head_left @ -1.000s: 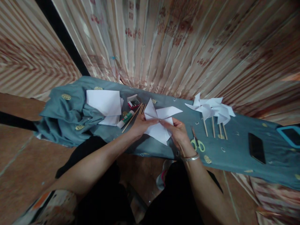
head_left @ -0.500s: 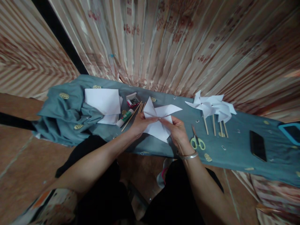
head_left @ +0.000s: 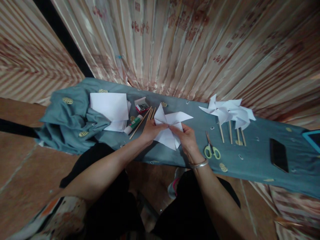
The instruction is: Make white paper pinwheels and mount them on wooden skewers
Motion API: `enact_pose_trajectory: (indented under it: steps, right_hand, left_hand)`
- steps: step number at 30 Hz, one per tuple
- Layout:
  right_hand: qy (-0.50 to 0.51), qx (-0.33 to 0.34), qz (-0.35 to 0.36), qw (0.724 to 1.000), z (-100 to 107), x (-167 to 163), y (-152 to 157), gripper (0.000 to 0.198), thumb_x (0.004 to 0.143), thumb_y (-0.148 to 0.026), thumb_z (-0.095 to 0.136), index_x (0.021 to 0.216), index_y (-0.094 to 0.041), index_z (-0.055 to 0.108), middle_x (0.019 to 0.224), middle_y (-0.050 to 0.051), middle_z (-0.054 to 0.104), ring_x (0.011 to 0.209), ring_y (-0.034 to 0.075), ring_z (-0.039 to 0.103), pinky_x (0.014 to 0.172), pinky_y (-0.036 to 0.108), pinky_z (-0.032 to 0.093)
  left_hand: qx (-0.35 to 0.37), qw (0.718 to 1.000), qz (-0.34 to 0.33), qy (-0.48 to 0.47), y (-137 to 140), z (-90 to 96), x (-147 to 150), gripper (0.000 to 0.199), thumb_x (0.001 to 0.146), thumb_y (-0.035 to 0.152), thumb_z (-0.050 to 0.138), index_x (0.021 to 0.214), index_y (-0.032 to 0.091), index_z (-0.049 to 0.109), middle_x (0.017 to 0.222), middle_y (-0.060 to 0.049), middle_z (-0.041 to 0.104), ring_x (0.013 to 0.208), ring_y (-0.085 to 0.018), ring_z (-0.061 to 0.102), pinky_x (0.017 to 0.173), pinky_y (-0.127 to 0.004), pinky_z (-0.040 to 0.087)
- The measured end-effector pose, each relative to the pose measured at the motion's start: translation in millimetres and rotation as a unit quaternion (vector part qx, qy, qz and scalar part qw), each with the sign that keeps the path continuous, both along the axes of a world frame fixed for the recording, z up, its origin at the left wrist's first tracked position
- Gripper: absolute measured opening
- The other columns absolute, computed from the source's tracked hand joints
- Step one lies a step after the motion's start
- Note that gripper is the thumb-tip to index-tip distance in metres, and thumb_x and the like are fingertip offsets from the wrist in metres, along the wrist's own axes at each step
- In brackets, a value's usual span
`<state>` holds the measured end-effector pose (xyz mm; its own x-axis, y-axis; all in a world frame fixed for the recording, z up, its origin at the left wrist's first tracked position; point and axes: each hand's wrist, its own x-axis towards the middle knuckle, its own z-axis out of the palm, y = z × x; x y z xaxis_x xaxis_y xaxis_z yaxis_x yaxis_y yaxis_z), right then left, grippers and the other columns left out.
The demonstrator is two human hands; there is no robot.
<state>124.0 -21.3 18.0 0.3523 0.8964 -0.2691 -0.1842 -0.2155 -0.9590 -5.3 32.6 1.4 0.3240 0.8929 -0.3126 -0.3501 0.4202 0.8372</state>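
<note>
A white paper pinwheel [head_left: 167, 138] is held between my two hands above the cloth-covered bench. My left hand [head_left: 150, 130] grips its left side, with the thumb pressed near the centre. From the right, my right hand [head_left: 186, 135] pinches the paper, its thumb also reaching the middle where the folded points meet. Whether a pin sits under the thumbs is too small to tell. Wooden sticks [head_left: 140, 126] lie just left of my left hand, beside a green-and-white glue stick [head_left: 133, 124]. Scissors [head_left: 212, 150] with light green handles rest to the right of my right hand.
A stack of white paper [head_left: 109, 106] lies at the left on the grey-green cloth [head_left: 67, 116]. Behind the sticks stands an open small box [head_left: 142, 106] of metal pins. Several finished pinwheels [head_left: 228, 111] on sticks lie right, near a black phone [head_left: 278, 155] and a blue-edged object [head_left: 313, 138].
Both hands stay on the pinwheel, thumbs at its centre. The right side of the paper is folded in slightly more, and the right hand has shifted a little left. The view has tilted slightly.
</note>
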Motion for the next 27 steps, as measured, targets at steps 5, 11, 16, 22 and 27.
enact_pose_trajectory:
  steps: [5,11,16,22,27]
  right_hand:
    - [-0.038,0.013,0.004,0.999,-1,11,3,0.040,0.052,-0.048,0.084,0.077,-0.020,0.073,0.068,-0.001,0.071,0.055,0.014,0.057,0.054,0.028,0.044]
    - [-0.094,0.045,-0.045,0.994,-2,25,9,0.040,0.055,-0.050,0.082,0.081,-0.021,0.073,0.067,0.000,0.071,0.057,0.014,0.056,0.053,0.027,0.043]
    - [-0.151,0.081,-0.040,0.984,-4,33,10,0.034,0.064,-0.045,0.078,0.087,-0.021,0.073,0.074,0.001,0.073,0.067,0.016,0.062,0.063,0.029,0.048]
    - [-0.227,0.084,-0.034,0.970,-3,44,7,0.030,0.073,-0.043,0.071,0.093,-0.020,0.073,0.076,0.001,0.071,0.068,0.015,0.061,0.068,0.029,0.047]
    - [-0.256,0.081,-0.043,0.962,0,52,6,0.031,0.074,-0.043,0.069,0.093,-0.019,0.074,0.075,0.001,0.071,0.067,0.015,0.061,0.068,0.029,0.046]
  left_hand:
    - [-0.042,0.999,0.015,-0.020,2,1.8,1,0.035,0.045,0.021,0.090,0.075,0.013,0.073,0.072,-0.005,0.074,0.065,-0.020,0.068,0.068,-0.032,0.054]
    - [-0.071,0.996,0.028,-0.041,7,2.2,2,0.039,0.046,0.020,0.090,0.080,0.013,0.073,0.079,-0.008,0.076,0.076,-0.024,0.071,0.071,-0.033,0.055]
    - [0.017,0.999,0.025,0.035,11,1.5,0,0.026,0.053,0.022,0.085,0.075,0.014,0.073,0.072,-0.004,0.074,0.065,-0.019,0.067,0.064,-0.030,0.053]
    - [0.103,0.987,-0.068,0.103,36,3.9,-18,0.028,0.049,0.022,0.084,0.075,0.013,0.075,0.070,-0.003,0.074,0.060,-0.018,0.065,0.059,-0.027,0.051]
    - [-0.007,0.994,-0.050,0.095,41,5.6,-22,0.027,0.046,0.015,0.084,0.071,0.012,0.073,0.066,-0.005,0.073,0.056,-0.019,0.065,0.059,-0.030,0.053]
